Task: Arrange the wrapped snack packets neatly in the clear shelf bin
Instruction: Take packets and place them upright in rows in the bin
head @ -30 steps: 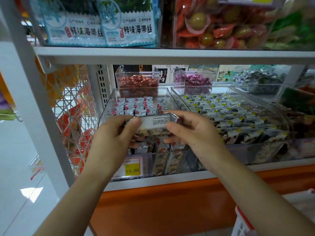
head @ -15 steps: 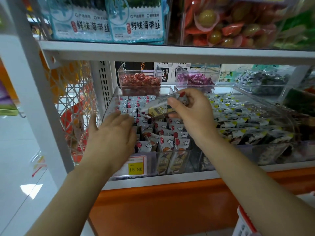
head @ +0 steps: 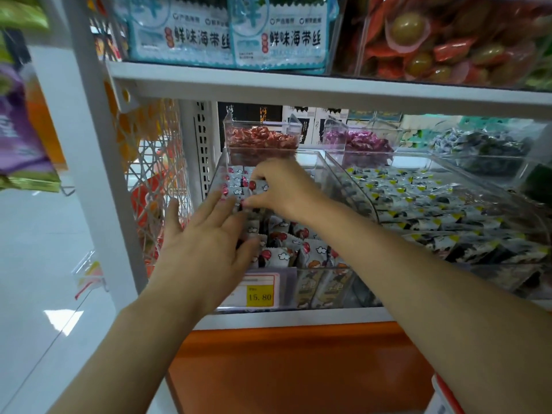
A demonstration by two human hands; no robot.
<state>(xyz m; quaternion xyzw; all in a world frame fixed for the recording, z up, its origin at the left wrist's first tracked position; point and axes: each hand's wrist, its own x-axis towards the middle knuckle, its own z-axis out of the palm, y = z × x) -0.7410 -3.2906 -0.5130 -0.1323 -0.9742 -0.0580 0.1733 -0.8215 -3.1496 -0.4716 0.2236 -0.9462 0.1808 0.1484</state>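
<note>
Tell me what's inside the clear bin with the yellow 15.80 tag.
The clear bin holds rows of white snack packets printed with red balloons. The right hand pinches one packet at the back; the flat left hand covers the left-side packets, so those can't be seen.

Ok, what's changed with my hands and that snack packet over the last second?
The left hand let go of the packet and now lies open over the middle rows. The right hand carried it alone from the front of the clear bin to the back rows, where it still pinches it. The other packets and the price tag stayed put.
</note>
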